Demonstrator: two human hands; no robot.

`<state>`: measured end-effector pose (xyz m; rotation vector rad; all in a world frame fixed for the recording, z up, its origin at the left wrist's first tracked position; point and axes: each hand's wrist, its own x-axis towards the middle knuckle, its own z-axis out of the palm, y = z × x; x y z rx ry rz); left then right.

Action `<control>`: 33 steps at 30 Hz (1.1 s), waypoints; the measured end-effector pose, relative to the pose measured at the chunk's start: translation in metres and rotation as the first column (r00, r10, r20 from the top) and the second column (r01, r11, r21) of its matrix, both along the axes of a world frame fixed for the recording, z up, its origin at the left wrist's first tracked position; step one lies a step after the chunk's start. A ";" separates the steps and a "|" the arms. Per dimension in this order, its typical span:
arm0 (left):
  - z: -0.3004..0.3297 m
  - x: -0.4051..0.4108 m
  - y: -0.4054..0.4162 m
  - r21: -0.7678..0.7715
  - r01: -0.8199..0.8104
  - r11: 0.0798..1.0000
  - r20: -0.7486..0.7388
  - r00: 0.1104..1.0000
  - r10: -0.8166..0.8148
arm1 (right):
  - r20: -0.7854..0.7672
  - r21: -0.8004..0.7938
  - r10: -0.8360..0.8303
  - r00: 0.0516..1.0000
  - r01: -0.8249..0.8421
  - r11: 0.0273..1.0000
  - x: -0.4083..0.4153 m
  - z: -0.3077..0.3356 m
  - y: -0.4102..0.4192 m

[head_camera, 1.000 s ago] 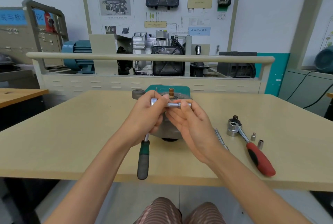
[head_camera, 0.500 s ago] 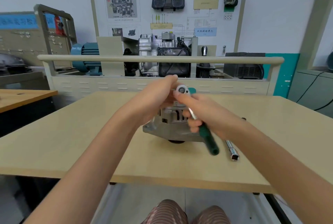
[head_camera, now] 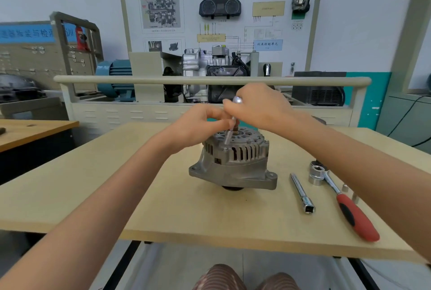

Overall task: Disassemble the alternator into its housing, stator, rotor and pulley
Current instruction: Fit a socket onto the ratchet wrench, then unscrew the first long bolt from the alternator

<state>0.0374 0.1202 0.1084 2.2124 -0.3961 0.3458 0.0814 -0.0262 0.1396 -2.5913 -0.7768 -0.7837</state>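
Observation:
A grey cast alternator [head_camera: 233,161] stands on the beige table [head_camera: 163,208], its slotted housing up and its dark pulley underneath, mostly hidden. A small ratchet with a thin extension [head_camera: 229,132] points down at the housing's top near a bolt. My right hand [head_camera: 258,105] grips the ratchet's shiny head [head_camera: 237,99] from above; the handle is hidden behind the hand. My left hand [head_camera: 203,124] pinches the extension shaft just above the housing.
To the right of the alternator lie a loose extension bar [head_camera: 302,193], a red-handled ratchet [head_camera: 345,203] with a large socket, and small sockets [head_camera: 349,193]. A training stand with a rail [head_camera: 210,80] and a gearbox stands behind the table.
The ratchet has swung from held in front of me to upright over the alternator. My right hand now holds its head, my left hand dropped to the shaft. The view shifted left.

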 end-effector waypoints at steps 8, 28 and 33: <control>-0.015 0.015 0.013 0.034 -0.037 0.999 -0.055 0.998 0.039 | 0.091 -0.245 0.012 0.996 0.011 0.970 0.017 -0.003 0.016; -0.019 0.014 0.016 0.088 0.010 0.996 -0.050 0.999 -0.005 | 0.165 -0.255 -0.273 0.948 0.308 0.917 -0.002 -0.011 0.042; -0.023 0.018 0.022 0.204 -0.028 0.979 -0.059 0.997 0.041 | 0.363 -0.088 -0.285 0.887 0.338 0.937 -0.005 -0.026 0.049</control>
